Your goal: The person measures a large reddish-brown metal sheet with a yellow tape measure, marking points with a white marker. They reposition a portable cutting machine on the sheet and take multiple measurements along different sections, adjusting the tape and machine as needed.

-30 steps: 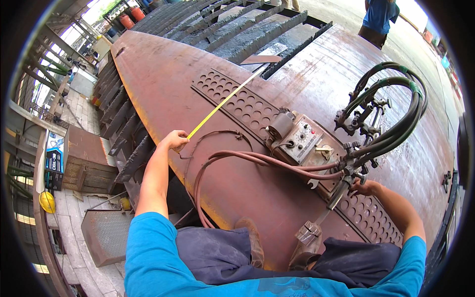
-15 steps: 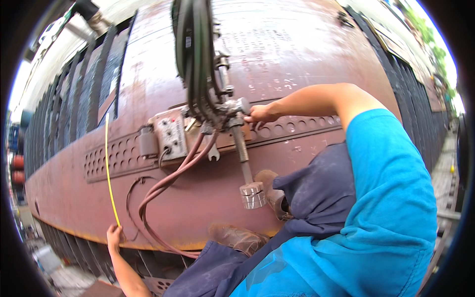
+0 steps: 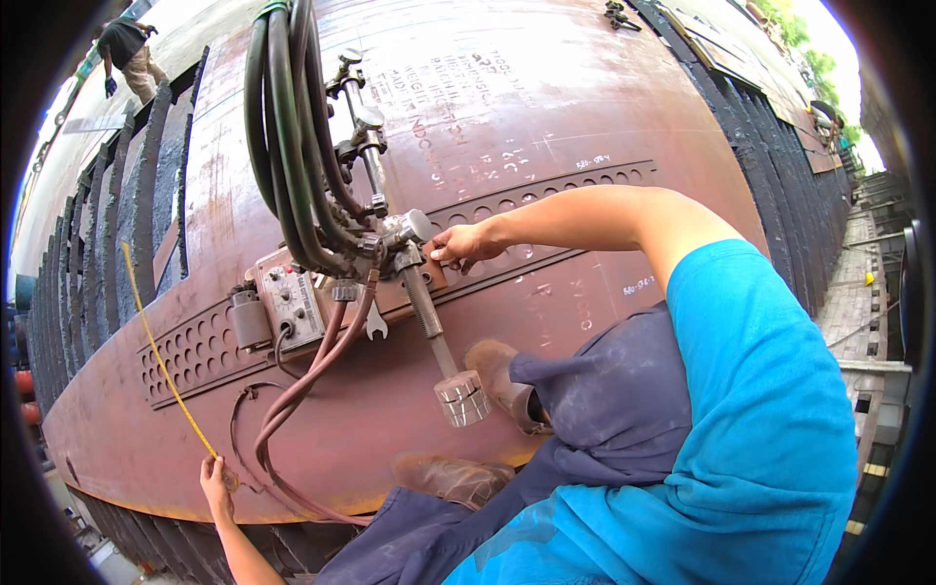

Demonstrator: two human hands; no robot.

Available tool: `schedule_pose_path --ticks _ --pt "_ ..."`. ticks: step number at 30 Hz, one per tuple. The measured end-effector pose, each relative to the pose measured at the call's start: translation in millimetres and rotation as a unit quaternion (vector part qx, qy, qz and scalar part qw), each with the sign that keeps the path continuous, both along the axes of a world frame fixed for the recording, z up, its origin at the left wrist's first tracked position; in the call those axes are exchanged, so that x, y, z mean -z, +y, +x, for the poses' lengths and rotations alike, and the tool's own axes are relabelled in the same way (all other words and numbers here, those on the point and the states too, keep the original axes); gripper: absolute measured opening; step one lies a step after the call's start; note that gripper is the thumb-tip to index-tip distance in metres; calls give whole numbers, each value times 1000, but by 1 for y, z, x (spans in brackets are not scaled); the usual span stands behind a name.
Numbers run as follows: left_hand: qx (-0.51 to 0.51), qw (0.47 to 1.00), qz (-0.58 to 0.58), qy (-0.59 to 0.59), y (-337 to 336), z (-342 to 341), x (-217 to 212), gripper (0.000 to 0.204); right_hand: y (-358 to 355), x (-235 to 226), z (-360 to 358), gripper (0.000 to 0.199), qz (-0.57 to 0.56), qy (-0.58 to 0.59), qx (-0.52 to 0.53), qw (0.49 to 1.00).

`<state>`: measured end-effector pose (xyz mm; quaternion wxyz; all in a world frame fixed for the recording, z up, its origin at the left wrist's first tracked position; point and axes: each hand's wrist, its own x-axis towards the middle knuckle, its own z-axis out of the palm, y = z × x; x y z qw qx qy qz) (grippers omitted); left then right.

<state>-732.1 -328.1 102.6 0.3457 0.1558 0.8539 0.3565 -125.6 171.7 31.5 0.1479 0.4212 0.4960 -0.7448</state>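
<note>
At the lower left, my left hand is closed round the near end of a yellow tape measure. The extended yellow blade slants away across the steel plate to its far left edge. My right arm reaches across to a track-mounted gas cutting machine. At the right end of its body, my right hand has its fingers curled against the brownish block. Beside that hand is the metal torch holder with a ridged bar and a round silvery piece at its lower end. The perforated track lies under the machine.
Dark hoses loop above the machine, and reddish hoses trail to the near edge. My boots rest on the plate. Dark slatted supports flank it. Another person bends over at the far left.
The whole view has shifted and tilted, so the machine and hoses sit further left. The tape blade leans more to the left. Both hands keep their places on the tape and the machine.
</note>
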Motion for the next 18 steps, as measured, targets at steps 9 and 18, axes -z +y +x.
schedule_pose_path --ticks 9,18 --pt "68 978 111 -166 161 19 18 24 -9 -26 -16 38 114 -55 -4 992" --pt "205 937 110 -262 267 43 49 28 -24 -1 2 39 207 -87 60 973"
